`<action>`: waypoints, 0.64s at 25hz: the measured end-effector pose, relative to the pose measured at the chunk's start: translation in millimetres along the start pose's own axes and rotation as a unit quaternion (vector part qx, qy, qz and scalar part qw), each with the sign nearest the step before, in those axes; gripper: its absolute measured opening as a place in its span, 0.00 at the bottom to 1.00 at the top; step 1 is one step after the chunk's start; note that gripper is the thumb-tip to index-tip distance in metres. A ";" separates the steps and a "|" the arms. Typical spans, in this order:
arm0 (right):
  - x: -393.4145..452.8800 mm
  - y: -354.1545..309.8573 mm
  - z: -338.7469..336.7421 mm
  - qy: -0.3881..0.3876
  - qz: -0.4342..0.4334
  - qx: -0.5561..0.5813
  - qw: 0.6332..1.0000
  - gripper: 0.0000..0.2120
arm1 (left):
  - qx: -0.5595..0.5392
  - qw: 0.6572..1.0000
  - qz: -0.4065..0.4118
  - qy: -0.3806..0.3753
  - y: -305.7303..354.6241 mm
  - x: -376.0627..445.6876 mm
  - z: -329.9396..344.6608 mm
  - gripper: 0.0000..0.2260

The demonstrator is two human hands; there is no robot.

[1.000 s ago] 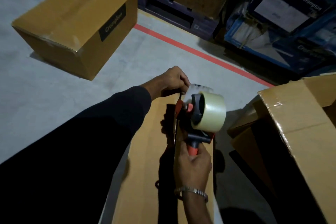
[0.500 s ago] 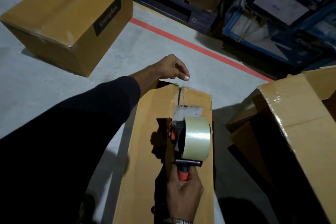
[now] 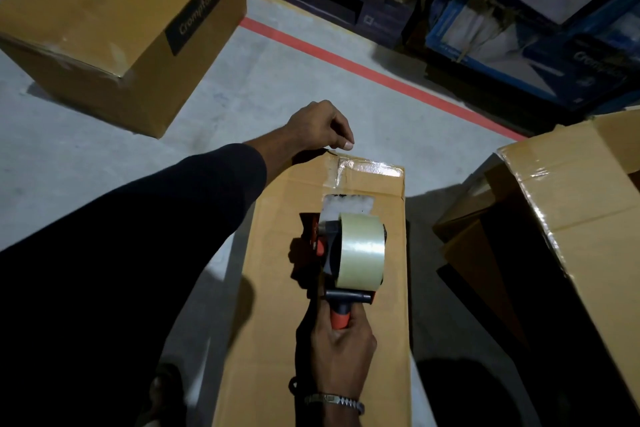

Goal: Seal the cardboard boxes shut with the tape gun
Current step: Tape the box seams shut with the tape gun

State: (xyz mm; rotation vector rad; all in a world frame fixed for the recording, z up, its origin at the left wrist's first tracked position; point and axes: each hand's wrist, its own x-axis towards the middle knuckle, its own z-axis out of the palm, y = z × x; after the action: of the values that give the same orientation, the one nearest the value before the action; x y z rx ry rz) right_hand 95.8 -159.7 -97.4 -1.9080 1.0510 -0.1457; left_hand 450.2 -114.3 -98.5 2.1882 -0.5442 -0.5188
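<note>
Head view, looking down: long cardboard box (image 3: 277, 322) lying flat on grey concrete floor (image 3: 104, 156), running away from the viewer, flaps closed. Clear tape (image 3: 367, 168) shining across the far end of its top, with a strip leading back along the centre seam toward a tape gun (image 3: 346, 253). Tape gun standing on the box top, roughly at mid-length, black frame with orange-red parts, a pale roll of tape (image 3: 362, 251) on its right side, ragged loose tape end just ahead of it. Right hand (image 3: 341, 347) below the gun, fingers wrapped firmly around the orange handle, metal bracelet (image 3: 334, 400) on the wrist. Left hand (image 3: 320, 126) reaching out from a dark sleeve (image 3: 156, 236) to the box's far left corner, fingers curled downward, thumb tip at the tape edge there; cannot tell whether pinching the tape or only pressing on it. Second cardboard box (image 3: 117, 28), closed and taped, with a black "Crompton" label, well apart at upper left. Third cardboard box (image 3: 588, 218) at right, flaps up, dark inside, near the long box but not touching it. Red line (image 3: 363, 69) painted across the floor beyond the hands. Dark pallet (image 3: 329, 3) and blue printed cartons (image 3: 536, 10) stacked along the far edge.
</note>
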 end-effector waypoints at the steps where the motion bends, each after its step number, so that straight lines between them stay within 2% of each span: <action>1: 0.2 0.3 0.5 -0.002 0.002 0.001 1.000 0.04 | -0.004 1.000 -0.008 0.007 -3.1 -0.7 2.0 0.06; 6: 1.8 -0.1 2.0 -0.008 0.019 0.003 1.000 0.05 | -0.049 0.997 -0.060 -0.003 -11.4 2.1 7.4 0.07; 7: 2.1 -0.7 2.2 -0.009 0.025 0.005 1.000 0.06 | -0.054 0.995 -0.089 -0.014 -10.7 5.5 5.6 0.10; 9: 3.2 -2.1 1.6 -0.013 0.038 0.012 0.999 0.08 | -0.011 0.989 -0.144 -0.035 -7.6 12.0 0.4 0.24; 10: 3.3 -3.1 1.4 -0.014 0.046 0.017 0.999 0.08 | 0.030 0.988 -0.149 -0.035 -6.2 13.5 -1.8 0.29; 11: 3.7 -4.3 0.8 -0.015 0.052 0.021 0.998 0.08 | 0.058 0.990 -0.129 -0.027 -5.3 14.7 -2.7 0.29; 14: 3.4 -6.5 -0.4 -0.024 0.054 0.017 0.998 0.07 | 0.057 0.998 -0.001 -0.013 -1.9 9.2 0.0 0.10; 16: 3.5 -8.2 -1.9 -0.025 0.054 0.011 0.998 0.06 | 0.029 0.999 0.016 -0.035 1.1 -0.2 -2.3 0.05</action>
State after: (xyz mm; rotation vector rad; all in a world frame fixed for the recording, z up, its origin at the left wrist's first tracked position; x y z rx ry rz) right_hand 102.0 -161.8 -91.1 -1.8220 1.1112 -0.0475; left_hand 451.0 -113.4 -96.2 2.2200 -0.6379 -0.5719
